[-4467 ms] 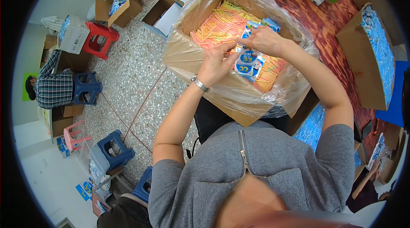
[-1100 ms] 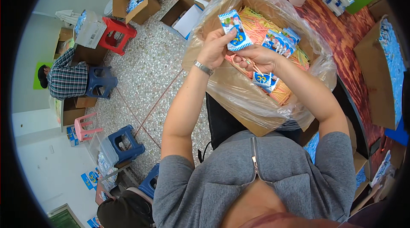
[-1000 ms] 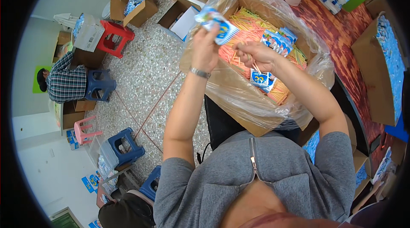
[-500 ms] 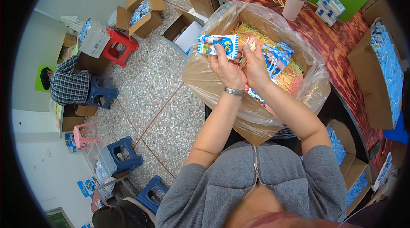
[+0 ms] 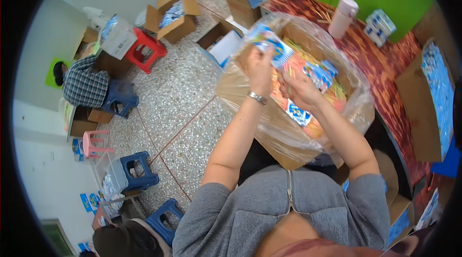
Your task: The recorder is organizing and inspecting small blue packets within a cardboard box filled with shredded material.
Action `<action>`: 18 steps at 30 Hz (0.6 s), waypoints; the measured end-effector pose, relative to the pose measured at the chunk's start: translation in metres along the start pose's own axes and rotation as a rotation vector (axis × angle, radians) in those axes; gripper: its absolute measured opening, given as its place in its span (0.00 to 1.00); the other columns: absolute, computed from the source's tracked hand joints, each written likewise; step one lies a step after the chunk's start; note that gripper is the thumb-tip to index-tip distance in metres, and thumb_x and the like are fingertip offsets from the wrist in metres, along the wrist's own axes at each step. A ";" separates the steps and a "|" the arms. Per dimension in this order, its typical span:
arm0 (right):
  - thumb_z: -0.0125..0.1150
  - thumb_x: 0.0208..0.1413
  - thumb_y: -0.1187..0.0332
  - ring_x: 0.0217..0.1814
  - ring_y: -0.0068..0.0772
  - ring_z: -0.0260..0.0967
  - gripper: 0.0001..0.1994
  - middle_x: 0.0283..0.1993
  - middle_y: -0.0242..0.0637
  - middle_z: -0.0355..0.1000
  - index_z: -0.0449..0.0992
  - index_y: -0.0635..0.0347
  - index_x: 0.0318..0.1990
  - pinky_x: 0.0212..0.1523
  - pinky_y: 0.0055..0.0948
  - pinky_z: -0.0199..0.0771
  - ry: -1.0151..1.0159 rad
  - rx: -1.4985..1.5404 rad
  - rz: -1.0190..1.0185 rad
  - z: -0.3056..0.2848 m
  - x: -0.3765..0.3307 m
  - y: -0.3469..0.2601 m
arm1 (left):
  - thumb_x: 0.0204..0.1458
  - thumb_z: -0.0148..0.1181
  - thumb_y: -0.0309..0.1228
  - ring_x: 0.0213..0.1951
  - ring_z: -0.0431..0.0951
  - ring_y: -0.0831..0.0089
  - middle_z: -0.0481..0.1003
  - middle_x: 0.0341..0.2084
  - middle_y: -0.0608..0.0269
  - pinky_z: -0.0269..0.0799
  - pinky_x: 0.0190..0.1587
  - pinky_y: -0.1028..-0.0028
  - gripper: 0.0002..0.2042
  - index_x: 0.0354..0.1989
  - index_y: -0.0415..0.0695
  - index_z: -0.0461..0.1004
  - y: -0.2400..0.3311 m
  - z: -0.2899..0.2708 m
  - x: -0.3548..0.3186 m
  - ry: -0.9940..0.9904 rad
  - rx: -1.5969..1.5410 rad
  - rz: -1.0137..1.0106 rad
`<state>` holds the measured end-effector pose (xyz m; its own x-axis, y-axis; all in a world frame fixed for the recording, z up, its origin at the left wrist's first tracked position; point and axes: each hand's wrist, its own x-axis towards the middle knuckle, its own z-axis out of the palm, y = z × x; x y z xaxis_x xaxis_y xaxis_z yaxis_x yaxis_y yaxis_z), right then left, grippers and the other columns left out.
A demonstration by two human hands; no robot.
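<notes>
Blue-and-white packet (image 5: 269, 45) held up over the plastic-lined cardboard box (image 5: 250, 112), pinched in the closed fingers of the left hand (image 5: 260, 64); right hand (image 5: 301, 91) just beside, fingers curled around more packets (image 5: 320, 71) above orange packs (image 5: 298, 57)

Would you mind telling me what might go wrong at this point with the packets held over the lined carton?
1. The left hand holds a blue packet up near the carton's far-left rim; if the grip slackens, it may drop onto the speckled floor.
2. The right hand works close to the loose clear liner, which could snag or pull inward.
3. The carton seems to sit at the table's edge, so leaning on it might tip it.
</notes>
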<state>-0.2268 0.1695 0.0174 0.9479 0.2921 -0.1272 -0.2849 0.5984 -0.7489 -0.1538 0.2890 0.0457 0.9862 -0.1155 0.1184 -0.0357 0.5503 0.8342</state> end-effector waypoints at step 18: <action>0.50 0.65 0.62 0.29 0.20 0.67 0.16 0.31 0.27 0.67 0.66 0.55 0.57 0.23 0.19 0.68 0.295 -0.013 0.164 -0.026 -0.035 -0.025 | 0.46 0.70 0.30 0.20 0.71 0.82 0.74 0.17 0.67 0.68 0.23 0.76 0.13 0.22 0.40 0.69 0.009 -0.025 -0.024 -0.199 0.592 0.109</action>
<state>-0.2493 0.1251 0.0232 0.8905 0.1545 -0.4280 -0.4372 0.5514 -0.7105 -0.1735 0.3175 0.0363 0.9250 -0.2674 0.2701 -0.2739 0.0234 0.9615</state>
